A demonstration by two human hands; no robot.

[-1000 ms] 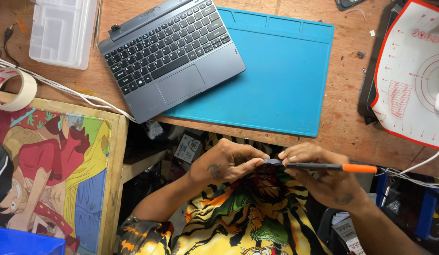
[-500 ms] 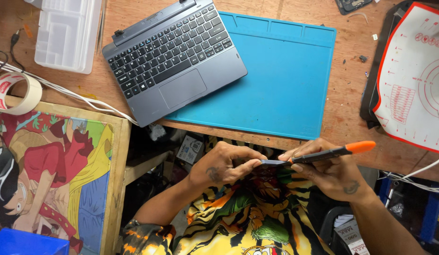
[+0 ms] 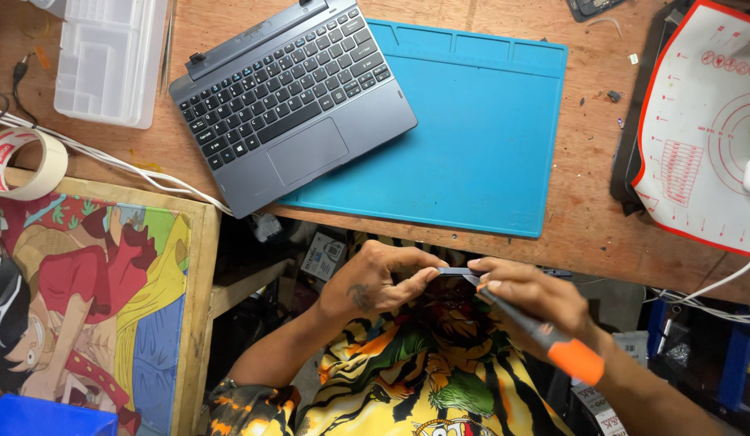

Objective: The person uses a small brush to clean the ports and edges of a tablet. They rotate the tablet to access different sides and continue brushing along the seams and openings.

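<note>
Grey, thin small part (image 3: 454, 272) sits pinched between both hands, at six o'clock below the desk (image 3: 584, 210); left hand (image 3: 375, 282) grips it, right hand (image 3: 528, 295) holds an orange-handled tool (image 3: 544, 335) against it, work apparently unfinished.

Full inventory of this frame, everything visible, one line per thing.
keyboard: 1, grey, upper middle of the table, partly on the mat
mat: 1, blue, middle of the table
organiser box: 1, clear plastic, top left
tape roll: 1, cream, left edge
cable: 1, white, from left edge toward keyboard
cartoon board: 1, multicoloured, lower left
baking mat: 1, white with red edge, right
small flat part: 1, dark grey, between both hands
screwdriver: 1, dark with orange handle, in right hand
left hand: holds the part
right hand: holds screwdriver, touches part
</note>
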